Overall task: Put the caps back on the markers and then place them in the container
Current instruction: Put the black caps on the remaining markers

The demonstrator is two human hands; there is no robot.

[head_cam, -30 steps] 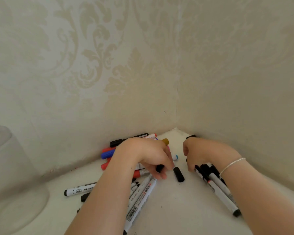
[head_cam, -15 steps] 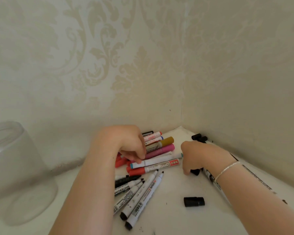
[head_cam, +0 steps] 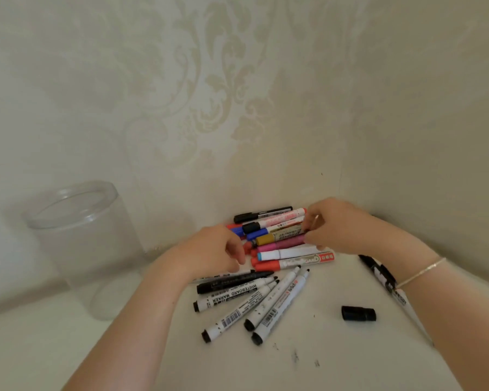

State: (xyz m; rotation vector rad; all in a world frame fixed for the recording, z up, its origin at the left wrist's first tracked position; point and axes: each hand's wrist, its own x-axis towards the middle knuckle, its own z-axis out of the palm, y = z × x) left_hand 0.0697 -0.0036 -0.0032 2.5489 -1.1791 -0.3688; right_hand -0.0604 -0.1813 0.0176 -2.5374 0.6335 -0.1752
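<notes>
A pile of capped coloured markers (head_cam: 283,244) lies in the corner by the wall. My right hand (head_cam: 336,227) curls its fingers round the right ends of the gold and pink ones. My left hand (head_cam: 215,249) hangs at the pile's left end, its loosely curled fingertips touching the red caps. In front lie several uncapped white markers (head_cam: 254,309) with black tips, and a dark one (head_cam: 232,282) beside them. A loose black cap (head_cam: 358,313) rests on the white surface to the right. The clear plastic container (head_cam: 71,206) stands upright at the left.
More black-and-white markers (head_cam: 378,273) lie along the right wall, partly under my right forearm. Patterned walls close off the back and right. Small dark ink specks (head_cam: 295,356) mark the surface near me.
My right hand has moved from the table by the right wall up onto the right end of the coloured pile. My left hand has slid to the pile's left end.
</notes>
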